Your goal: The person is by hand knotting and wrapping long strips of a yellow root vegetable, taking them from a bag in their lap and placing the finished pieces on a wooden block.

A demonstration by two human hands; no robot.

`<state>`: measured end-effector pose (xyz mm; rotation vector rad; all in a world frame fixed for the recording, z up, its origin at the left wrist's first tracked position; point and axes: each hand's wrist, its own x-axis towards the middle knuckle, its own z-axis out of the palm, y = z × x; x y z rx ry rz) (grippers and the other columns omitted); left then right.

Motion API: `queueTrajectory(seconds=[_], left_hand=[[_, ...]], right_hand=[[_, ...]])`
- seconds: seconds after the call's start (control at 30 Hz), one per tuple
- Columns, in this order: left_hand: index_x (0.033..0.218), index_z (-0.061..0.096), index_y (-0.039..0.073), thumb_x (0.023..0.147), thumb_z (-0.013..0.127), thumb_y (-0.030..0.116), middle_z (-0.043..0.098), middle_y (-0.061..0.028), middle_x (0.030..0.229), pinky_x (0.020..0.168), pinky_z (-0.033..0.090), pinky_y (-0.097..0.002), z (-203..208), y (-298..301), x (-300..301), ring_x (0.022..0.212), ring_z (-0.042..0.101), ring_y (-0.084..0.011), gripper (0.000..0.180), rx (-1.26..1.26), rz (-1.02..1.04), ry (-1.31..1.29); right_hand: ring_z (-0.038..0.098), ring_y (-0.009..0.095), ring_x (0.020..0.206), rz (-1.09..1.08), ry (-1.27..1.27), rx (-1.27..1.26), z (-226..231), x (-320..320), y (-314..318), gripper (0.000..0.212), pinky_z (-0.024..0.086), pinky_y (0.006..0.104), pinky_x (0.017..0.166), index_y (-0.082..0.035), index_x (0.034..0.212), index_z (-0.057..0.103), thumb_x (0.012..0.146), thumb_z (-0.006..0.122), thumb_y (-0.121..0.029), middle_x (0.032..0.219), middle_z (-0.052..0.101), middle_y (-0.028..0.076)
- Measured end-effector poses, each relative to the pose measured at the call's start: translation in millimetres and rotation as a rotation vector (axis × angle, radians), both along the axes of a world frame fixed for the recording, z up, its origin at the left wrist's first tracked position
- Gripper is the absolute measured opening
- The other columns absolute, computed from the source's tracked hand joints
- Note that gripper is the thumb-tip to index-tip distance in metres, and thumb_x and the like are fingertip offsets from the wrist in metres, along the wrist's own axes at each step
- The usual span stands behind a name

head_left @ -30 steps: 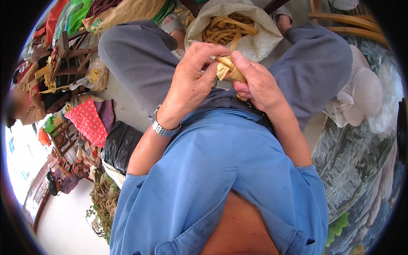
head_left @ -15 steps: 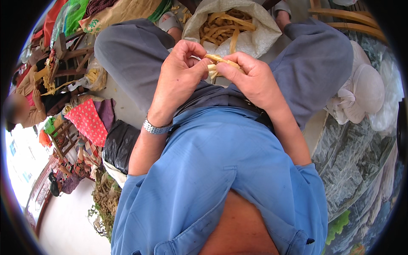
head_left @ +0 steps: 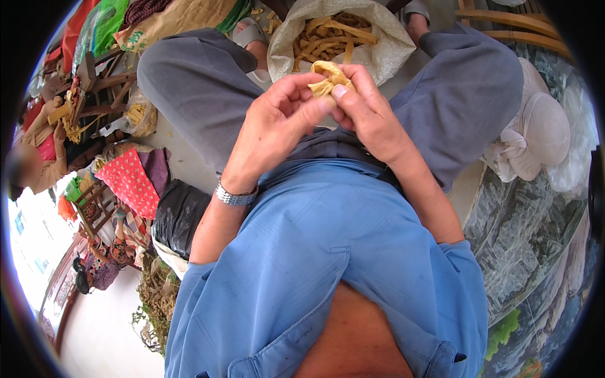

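Observation:
Between my hands, above my lap, is a pale yellow strip of dried plant fibre (head_left: 329,73), bent into a small loop with frayed ends to its left. My right hand (head_left: 376,120) closes on it, thumb pressed on the near side and fingers curled behind. From the left, my left hand (head_left: 266,123) has its thumb and index finger at the frayed ends; its other fingers are curled. Just beyond them, a white woven sack (head_left: 386,62) stands open between my feet, with a coiled heap of similar flat yellow strips (head_left: 331,39) inside. One strip hangs down the heap's near side.
Wooden slats (head_left: 517,25) are at the far right, above a pale brimmed hat (head_left: 547,129) and clear plastic sheeting (head_left: 523,246). On the left lie a black plastic bag (head_left: 179,211), red patterned cloth (head_left: 131,183) and dried plants (head_left: 157,296). Another person (head_left: 53,145) works beside wooden stools.
The fibre strip, earlier stretched low between both hands, now stands up as a loop in my right hand. My right hand has turned, and my left fingers have opened a little.

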<state>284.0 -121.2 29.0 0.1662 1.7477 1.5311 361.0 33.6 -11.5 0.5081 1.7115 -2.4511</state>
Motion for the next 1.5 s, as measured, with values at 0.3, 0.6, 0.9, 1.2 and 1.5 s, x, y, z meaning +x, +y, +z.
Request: queueTrajectory(seconds=[0.3, 0.6, 0.9, 1.2, 1.5], left_hand=[[0.099, 0.062, 0.002, 0.1, 0.065, 0.021, 0.053, 0.0013, 0.069, 0.055, 0.04, -0.024, -8.4, -22.6, -24.7, 0.056, 0.043, -0.0067, 0.019, 0.24, 0.31, -0.263], [0.116, 0.064, 0.001, 0.098, 0.067, 0.018, 0.063, -0.0033, 0.087, 0.074, 0.047, -0.0251, -10.2, -38.6, -41.5, 0.078, 0.059, -0.0117, 0.025, -0.054, 0.084, 0.125], [0.128, 0.059, 0.003, 0.092, 0.067, 0.006, 0.065, -0.0141, 0.115, 0.096, 0.048, -0.0363, 3.2, -31.9, -27.9, 0.11, 0.061, -0.0307, 0.037, -0.141, -0.6, 0.761], [0.148, 0.038, 0.003, 0.087, 0.05, -0.005, 0.048, -0.0158, 0.141, 0.107, 0.043, -0.0347, 4.7, -18.5, -8.5, 0.128, 0.053, -0.0276, 0.063, -0.079, -0.569, 0.403], [0.102, 0.048, -0.001, 0.09, 0.06, 0.008, 0.063, -0.025, 0.088, 0.073, 0.05, -0.0481, -5.8, -3.6, -4.6, 0.087, 0.062, -0.0448, 0.019, -0.298, -0.768, 0.538]], right_hand=[[0.045, 0.006, 0.066, 0.185, -0.087, 0.202, 8.3, 3.9, 5.0, 0.035, 0.04, 0.025, 0.06, -0.003, 0.096, 0.062, 0.099, 0.064, -0.038, 0.07, 0.052, -0.002], [0.051, 0.009, 0.064, 0.091, -0.025, 0.397, 17.2, 9.5, 6.4, 0.025, 0.045, 0.0287, 0.059, -0.002, 0.093, 0.064, 0.098, 0.067, -0.027, 0.069, 0.06, 0.005], [0.061, 0.034, 0.066, 0.171, 0.157, 0.699, 8.6, 11.2, -1.1, 0.021, 0.048, 0.0395, 0.059, -0.007, 0.094, 0.062, 0.097, 0.065, -0.027, 0.077, 0.064, 0.016], [0.063, 0.034, 0.067, 0.209, 0.256, 0.967, 4.5, 21.8, 13.4, 0.024, 0.048, 0.0432, 0.057, -0.007, 0.086, 0.055, 0.096, 0.065, -0.027, 0.074, 0.063, 0.012], [0.065, 0.036, 0.068, 0.279, 0.302, 0.866, -3.4, 24.3, 3.1, 0.02, 0.05, 0.0449, 0.057, -0.007, 0.091, 0.057, 0.096, 0.063, -0.026, 0.074, 0.064, 0.015]])
